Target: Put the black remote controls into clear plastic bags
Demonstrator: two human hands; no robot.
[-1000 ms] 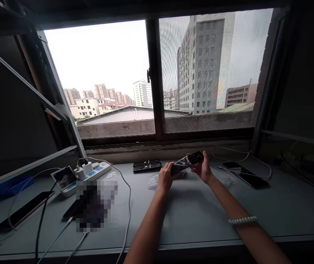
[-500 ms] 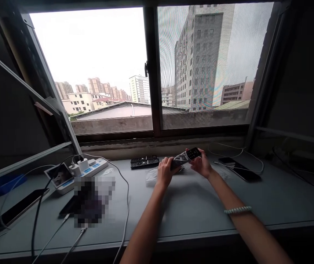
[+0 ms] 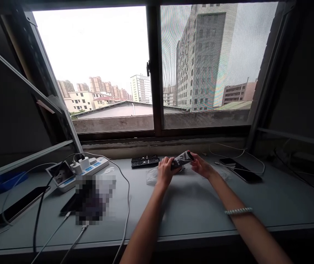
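My left hand [image 3: 164,171] is closed around the near end of a black remote control [image 3: 181,160] that sits inside a clear plastic bag. My right hand [image 3: 201,165] pinches the far end of that same bagged remote. Both hands hold it a little above the grey desk [image 3: 190,209], near the window. Only a short part of the remote shows between my hands. Two more black remotes [image 3: 145,161] lie side by side on the desk just left of my left hand. A crumpled clear bag [image 3: 151,176] lies below my left hand.
A white power strip [image 3: 87,169] with chargers and trailing cables sits at the left, with a small photo card and a dark phone [image 3: 16,206] near it. A blurred patch covers something left of centre. Two phones [image 3: 241,169] with a white cable lie at the right.
The bagged remote has dropped lower and turned; its button face, seen before at my right hand, no longer shows. My right hand has closed in on its end.
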